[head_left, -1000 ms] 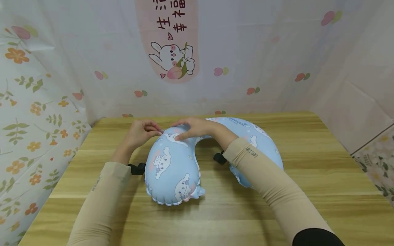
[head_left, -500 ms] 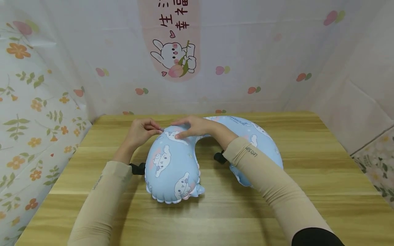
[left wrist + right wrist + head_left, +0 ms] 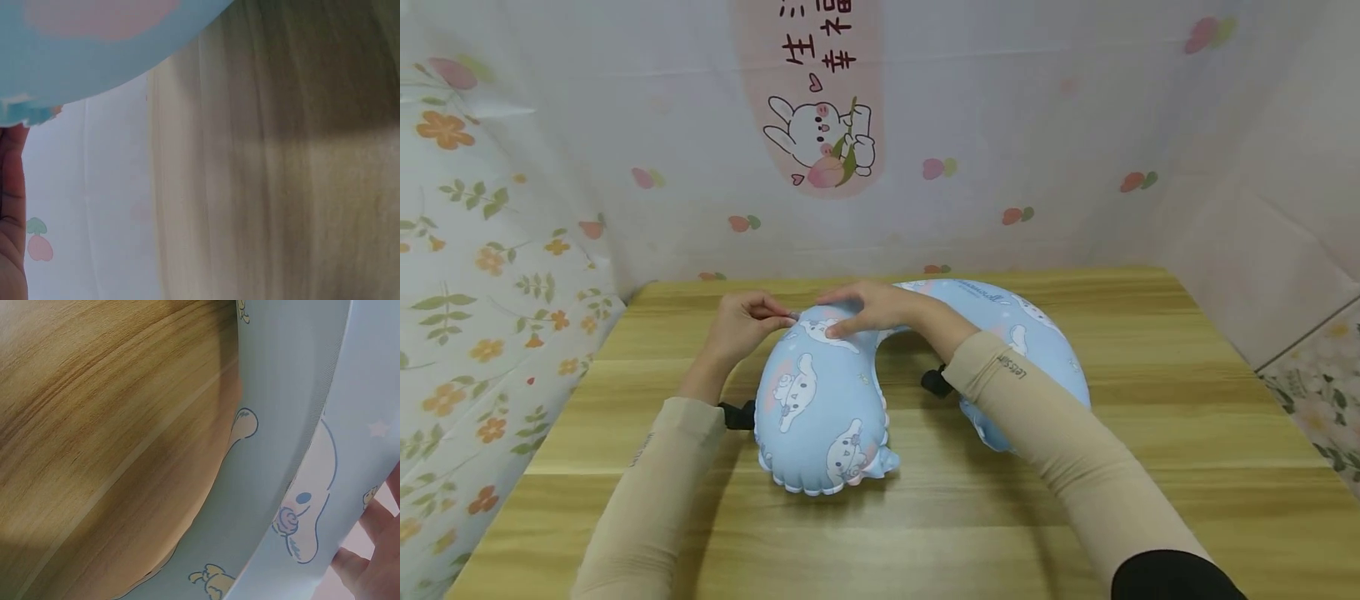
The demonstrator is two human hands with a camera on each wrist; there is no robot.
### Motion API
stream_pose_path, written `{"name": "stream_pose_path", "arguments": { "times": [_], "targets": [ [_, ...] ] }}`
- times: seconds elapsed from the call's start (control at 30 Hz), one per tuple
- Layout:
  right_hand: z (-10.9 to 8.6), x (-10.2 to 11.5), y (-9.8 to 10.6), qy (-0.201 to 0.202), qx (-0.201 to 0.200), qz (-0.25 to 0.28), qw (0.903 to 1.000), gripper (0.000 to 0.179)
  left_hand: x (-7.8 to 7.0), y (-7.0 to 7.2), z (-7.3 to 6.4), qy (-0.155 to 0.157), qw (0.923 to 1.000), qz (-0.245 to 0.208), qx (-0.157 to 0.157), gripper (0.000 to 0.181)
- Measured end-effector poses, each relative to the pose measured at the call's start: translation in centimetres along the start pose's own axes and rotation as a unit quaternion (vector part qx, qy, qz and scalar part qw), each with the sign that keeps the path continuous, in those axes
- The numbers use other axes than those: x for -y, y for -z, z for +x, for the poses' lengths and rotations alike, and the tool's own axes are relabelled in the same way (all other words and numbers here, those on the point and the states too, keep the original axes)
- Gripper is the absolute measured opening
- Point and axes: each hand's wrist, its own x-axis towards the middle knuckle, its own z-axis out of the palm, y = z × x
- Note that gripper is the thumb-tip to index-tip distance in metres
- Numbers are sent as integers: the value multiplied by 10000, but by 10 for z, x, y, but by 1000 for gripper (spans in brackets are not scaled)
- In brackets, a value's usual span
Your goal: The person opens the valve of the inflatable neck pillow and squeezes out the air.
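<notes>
A light blue inflatable neck pillow (image 3: 820, 400) with white cartoon dogs and crinkled seams lies curved on the wooden table (image 3: 940, 517). At the far outer edge of its left arm, my left hand (image 3: 741, 329) pinches a small greyish air valve (image 3: 794, 316) between thumb and fingertips. My right hand (image 3: 876, 308) holds the same part of the pillow from above, thumb on the top face and fingers over the far side. In the right wrist view the fingers (image 3: 375, 519) touch the pillow's edge. The left wrist view shows only part of the left hand (image 3: 11, 200), beside the frilled seam.
Black straps (image 3: 741, 415) sit at both wrists. Behind the table hangs a pale curtain (image 3: 970, 100) printed with a rabbit and fruit, and a flowered cloth (image 3: 490, 333) hangs on the left. The pillow's right arm (image 3: 1037, 333) passes under the right forearm.
The head view shifts slightly. Both hands keep their places on the pillow, with no clear movement of the fingers.
</notes>
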Motion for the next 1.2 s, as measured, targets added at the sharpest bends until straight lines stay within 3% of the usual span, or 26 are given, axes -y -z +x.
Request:
{"name": "stream_pose_path", "arguments": {
  "times": [0.23,0.4,0.67,1.0,1.2],
  "targets": [
    [0,-1,1,78,-94,-110,9999,64,4,-4,0,-60,9977,-669,-137,10],
    [1,-1,0,163,-126,-150,9997,64,6,-6,-3,-44,9963,-784,-348,10],
    [-11,-8,3,-162,-139,-49,9998,62,7,-22,1,-252,9906,-1311,-299,14],
    [-5,-3,0,18,-1,-151,9999,64,7,-8,0,-125,9980,-615,1,18],
    [1,-2,-4,38,36,-189,9998,63,7,-4,-5,-2,9988,-460,147,20]
  ]
}}
